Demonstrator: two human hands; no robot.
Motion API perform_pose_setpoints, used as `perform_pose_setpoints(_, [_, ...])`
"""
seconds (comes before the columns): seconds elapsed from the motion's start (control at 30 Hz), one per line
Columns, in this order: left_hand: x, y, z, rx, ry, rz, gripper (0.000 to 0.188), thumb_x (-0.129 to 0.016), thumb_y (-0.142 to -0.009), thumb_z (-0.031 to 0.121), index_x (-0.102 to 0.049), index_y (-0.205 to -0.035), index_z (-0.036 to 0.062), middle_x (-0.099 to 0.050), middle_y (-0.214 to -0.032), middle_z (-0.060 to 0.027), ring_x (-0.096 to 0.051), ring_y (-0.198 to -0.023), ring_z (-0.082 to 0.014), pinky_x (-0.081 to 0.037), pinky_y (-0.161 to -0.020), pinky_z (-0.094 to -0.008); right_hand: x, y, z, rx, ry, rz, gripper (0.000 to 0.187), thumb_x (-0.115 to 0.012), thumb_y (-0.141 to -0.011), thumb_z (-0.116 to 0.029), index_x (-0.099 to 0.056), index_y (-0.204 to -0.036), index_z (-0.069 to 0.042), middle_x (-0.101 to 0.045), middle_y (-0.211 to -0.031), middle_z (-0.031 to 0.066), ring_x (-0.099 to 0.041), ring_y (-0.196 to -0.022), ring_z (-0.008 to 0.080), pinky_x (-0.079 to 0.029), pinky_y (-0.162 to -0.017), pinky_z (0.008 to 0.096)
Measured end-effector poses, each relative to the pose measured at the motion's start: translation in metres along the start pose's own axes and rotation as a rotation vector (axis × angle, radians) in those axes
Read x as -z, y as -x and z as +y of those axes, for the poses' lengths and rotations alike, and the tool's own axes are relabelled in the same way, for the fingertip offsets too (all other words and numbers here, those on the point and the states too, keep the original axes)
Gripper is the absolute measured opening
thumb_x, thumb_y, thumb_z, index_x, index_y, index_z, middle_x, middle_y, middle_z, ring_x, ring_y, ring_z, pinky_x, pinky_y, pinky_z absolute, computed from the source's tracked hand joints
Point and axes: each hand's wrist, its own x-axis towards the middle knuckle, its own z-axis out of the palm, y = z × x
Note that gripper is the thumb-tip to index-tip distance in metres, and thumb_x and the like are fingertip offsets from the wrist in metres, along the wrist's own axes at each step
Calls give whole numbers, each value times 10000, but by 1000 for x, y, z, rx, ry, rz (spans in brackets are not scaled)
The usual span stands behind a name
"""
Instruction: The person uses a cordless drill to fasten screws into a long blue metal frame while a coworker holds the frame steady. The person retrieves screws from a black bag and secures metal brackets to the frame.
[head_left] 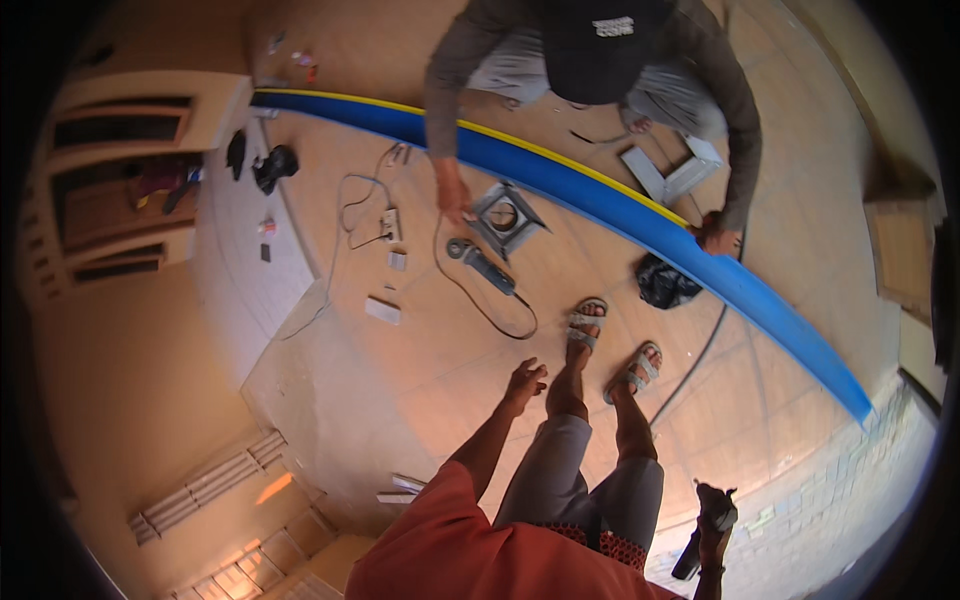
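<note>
My left hand (525,385) hangs low over the floor beside my left leg, empty, with its fingers apart. On the other side, my right hand (714,548) is closed around a black hand tool (716,508) shaped like a drill; its exact kind is hard to make out. Ahead of my sandalled feet, an angle grinder (482,266) lies on the floor with its cord looped round. Touching its far side is a grey square metal piece (506,217) with a round opening. A long blue channel (600,195) with a yellow edge stretches across, gripped at the right by a crouching co-worker's hand (716,238).
The co-worker's other hand (453,192) reaches down near the square piece. An extension socket (391,225) with a loose cable lies to the left, near a small white block (382,310). A black plastic bag (665,282) rests by the channel, and an angled metal frame (672,172) lies beyond it.
</note>
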Motion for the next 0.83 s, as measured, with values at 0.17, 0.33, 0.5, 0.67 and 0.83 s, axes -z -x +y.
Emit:
perform_pose_setpoints(0.17, [-8, -35, 2, -33, -49, -28, 660, -611, -908, 361, -322, -1420, 61, -611, -1164, -162, -653, -853, -231, -512, -753, -345, 0, -38, 39, -23, -32, 128, 440, -689, -711, -7, -500, -1105, -54, -534, -931, 15, -492, -772, 109, -440, -628, 277])
perform_pose_setpoints(0.33, [-7, -104, -11, -63, -155, -60, 639, -625, -898, 344, -360, -1398, 46, -616, -1133, -139, -637, -849, -203, -493, -758, -337, -51, -102, 77, 87, 40, 275, 367, -715, -739, -55, -484, -1024, -52, -550, -880, 20, -508, -729, 150, -455, -640, 319])
perform_pose_setpoints(0.5, [12, -178, -30, -196, -142, -38, 566, -596, -913, 301, -391, -1365, 28, -624, -1106, -136, -636, -859, -198, -499, -748, -319, -105, -186, 117, 124, 188, 409, 400, -740, -738, -70, -456, -1018, -47, -548, -843, 46, -509, -715, 156, -460, -643, 326])
perform_pose_setpoints(0.67, [8, -237, -31, -260, -96, 26, 495, -563, -925, 244, -416, -1337, 13, -632, -1074, -126, -633, -864, -192, -498, -746, -303, -147, -282, 161, 10, -257, 595, 368, -734, -752, -48, -432, -962, -55, -602, -757, 90, -558, -664, 183, -463, -588, 349])
perform_pose_setpoints(0.83, [-11, -296, -39, -368, -143, -18, 499, -571, -920, 291, -442, -1300, -6, -635, -1058, -131, -634, -885, -202, -497, -795, -326, -166, -341, 227, 150, 131, 778, 339, -726, -783, -70, -438, -961, -84, -612, -766, 84, -560, -658, 178, -463, -570, 332])
